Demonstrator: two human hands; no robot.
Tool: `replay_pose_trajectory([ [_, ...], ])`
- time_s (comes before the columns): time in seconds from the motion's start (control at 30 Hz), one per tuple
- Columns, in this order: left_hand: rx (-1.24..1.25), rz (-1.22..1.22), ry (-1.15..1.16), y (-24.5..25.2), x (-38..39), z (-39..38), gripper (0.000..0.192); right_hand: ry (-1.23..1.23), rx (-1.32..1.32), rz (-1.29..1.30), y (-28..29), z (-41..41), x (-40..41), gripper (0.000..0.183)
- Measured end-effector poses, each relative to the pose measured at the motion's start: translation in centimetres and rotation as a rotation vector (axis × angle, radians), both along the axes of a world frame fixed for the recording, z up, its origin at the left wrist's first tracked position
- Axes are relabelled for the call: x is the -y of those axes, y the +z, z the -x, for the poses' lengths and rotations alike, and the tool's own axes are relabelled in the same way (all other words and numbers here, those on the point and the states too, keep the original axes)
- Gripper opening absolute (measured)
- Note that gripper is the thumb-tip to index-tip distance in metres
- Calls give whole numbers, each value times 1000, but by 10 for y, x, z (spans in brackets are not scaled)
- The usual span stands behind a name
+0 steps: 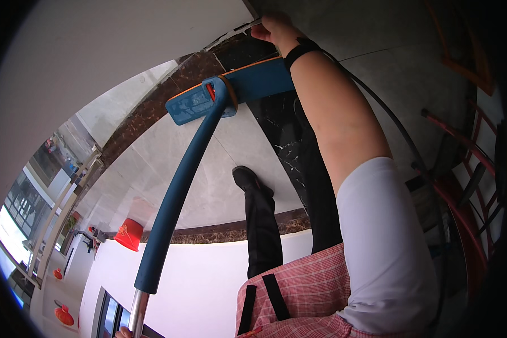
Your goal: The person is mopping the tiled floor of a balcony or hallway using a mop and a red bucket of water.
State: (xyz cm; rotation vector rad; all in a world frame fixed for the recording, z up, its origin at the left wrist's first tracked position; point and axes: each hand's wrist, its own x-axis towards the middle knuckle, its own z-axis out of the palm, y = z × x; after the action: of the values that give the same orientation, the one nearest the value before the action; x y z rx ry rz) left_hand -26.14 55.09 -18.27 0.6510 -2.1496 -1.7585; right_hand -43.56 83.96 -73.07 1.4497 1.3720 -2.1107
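A blue flat mop with an orange edge rests across the dark stone threshold. Its blue-sleeved handle runs down the view to a bare metal pole. Around that pole, at the bottom edge, are the fingers of my left hand, mostly cut off. My right hand is stretched out at the top, fingers curled, beside the lower edge of a large white wall or door panel. Whether it grips anything is hidden. A black band circles my right wrist.
A black cable trails from the wristband. Red metal chair or rack frames stand at right, with a wooden leg above. A red bucket sits by the white wall. My black shoe is on grey tiles; railings line the left.
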Motion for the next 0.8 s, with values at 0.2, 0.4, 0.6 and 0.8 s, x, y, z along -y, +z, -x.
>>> replay_pose_trajectory([
  [0.2,-12,21,34,-3,-6,6,26,43,115,65,3,-19,-14,25],
  [0.4,-81,-1,33,-7,-1,11,28,119,289,45,42,-96,10,40],
  [0.6,-11,-34,20,3,23,-9,23,299,210,701,206,-191,153,61],
  [0.8,157,-72,-366,7,65,-66,17,71,146,1250,396,-240,245,65],
])
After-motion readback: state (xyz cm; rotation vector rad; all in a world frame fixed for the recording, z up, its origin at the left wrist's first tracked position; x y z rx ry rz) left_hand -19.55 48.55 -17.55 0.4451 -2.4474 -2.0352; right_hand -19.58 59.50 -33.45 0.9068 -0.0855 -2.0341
